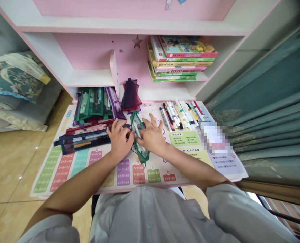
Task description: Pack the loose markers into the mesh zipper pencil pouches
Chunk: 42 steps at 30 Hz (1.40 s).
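A green mesh zip pouch (145, 156) with pens inside lies slanted on the desk in front of me. My left hand (120, 140) is at its left edge, thumb and forefinger pinched together there and the other fingers raised. From the other side, my right hand (153, 136) reaches over the pouch, its thumb and forefinger closed at the mesh while the remaining fingers spread out. The exact grip points are partly hidden by the fingers. Left of my left hand, a dark blue mesh pouch (81, 141) filled with pens rests beside a red one (89, 129).
Loose markers (181, 114) lie in a row at the right, near a blurred phone (215, 138). Filled green and purple pouches (95, 104) pile up at the back left. Flat dark pouches (130, 94) lean by the shelf divider. Books (180, 64) are stacked on the shelf.
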Each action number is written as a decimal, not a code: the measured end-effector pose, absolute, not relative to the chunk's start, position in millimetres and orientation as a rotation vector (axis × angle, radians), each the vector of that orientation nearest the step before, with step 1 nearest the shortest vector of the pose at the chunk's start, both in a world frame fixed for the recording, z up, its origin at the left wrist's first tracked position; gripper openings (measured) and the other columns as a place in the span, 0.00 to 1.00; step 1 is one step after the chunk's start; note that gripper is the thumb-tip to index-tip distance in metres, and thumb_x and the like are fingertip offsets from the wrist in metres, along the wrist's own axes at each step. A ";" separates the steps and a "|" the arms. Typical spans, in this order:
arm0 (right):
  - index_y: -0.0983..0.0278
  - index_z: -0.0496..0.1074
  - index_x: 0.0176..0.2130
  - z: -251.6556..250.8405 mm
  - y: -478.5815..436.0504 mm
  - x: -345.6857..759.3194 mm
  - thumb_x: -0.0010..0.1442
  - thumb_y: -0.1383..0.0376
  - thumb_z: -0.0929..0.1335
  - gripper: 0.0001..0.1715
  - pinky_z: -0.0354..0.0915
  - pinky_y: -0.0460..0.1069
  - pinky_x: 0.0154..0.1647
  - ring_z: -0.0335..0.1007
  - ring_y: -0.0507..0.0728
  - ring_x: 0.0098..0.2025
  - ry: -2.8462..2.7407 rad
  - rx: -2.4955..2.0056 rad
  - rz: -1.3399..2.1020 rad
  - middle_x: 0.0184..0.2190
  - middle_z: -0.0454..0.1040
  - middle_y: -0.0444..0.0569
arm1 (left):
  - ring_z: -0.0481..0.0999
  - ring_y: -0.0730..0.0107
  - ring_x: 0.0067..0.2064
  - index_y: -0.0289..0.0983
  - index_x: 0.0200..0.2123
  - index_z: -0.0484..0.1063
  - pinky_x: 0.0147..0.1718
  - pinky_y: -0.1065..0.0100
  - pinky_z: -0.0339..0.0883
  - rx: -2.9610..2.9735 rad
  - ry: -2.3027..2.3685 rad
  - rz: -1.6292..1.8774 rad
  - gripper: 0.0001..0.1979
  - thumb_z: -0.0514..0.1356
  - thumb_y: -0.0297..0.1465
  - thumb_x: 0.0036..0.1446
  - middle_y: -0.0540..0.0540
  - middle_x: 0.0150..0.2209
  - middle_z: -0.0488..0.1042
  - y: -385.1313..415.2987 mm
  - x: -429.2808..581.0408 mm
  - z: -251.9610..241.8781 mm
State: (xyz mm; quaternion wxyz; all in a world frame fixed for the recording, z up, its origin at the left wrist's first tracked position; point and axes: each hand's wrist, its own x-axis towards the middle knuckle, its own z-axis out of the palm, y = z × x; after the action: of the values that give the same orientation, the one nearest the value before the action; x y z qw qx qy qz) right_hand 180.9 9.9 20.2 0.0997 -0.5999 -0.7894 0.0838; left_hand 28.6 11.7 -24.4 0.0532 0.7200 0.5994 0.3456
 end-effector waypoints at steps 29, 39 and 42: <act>0.69 0.76 0.48 -6.6 93.5 259.9 0.57 0.59 0.69 0.22 0.48 0.79 0.60 0.34 0.78 0.72 -1.849 -2.383 -0.005 0.67 0.56 0.65 | 0.61 0.45 0.66 0.39 0.27 0.70 0.60 0.31 0.46 2.185 1.796 1.088 0.10 0.59 0.34 0.60 0.45 0.54 0.74 12.2 27.5 -27.5; 0.68 0.76 0.50 -20.1 100.9 263.0 0.58 0.58 0.66 0.25 0.45 0.78 0.61 0.31 0.77 0.72 -1.875 -2.500 -0.058 0.68 0.55 0.63 | 0.61 0.46 0.66 0.39 0.28 0.71 0.61 0.34 0.45 2.179 1.807 1.064 0.10 0.58 0.35 0.60 0.45 0.55 0.74 12.2 26.7 -27.7; 0.68 0.76 0.50 -21.2 100.1 261.1 0.58 0.60 0.65 0.24 0.45 0.77 0.62 0.33 0.76 0.72 -1.897 -2.502 -0.056 0.66 0.59 0.61 | 0.61 0.45 0.66 0.39 0.27 0.71 0.61 0.34 0.46 2.183 1.805 1.070 0.10 0.58 0.35 0.60 0.45 0.54 0.74 12.1 27.1 -26.9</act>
State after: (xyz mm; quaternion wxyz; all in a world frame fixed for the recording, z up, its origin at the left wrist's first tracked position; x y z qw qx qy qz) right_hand 261.1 100.1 -21.2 0.0007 -0.7967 -0.6041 -0.0178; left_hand 27.1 12.1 -26.9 0.0567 0.7199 0.5950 0.3528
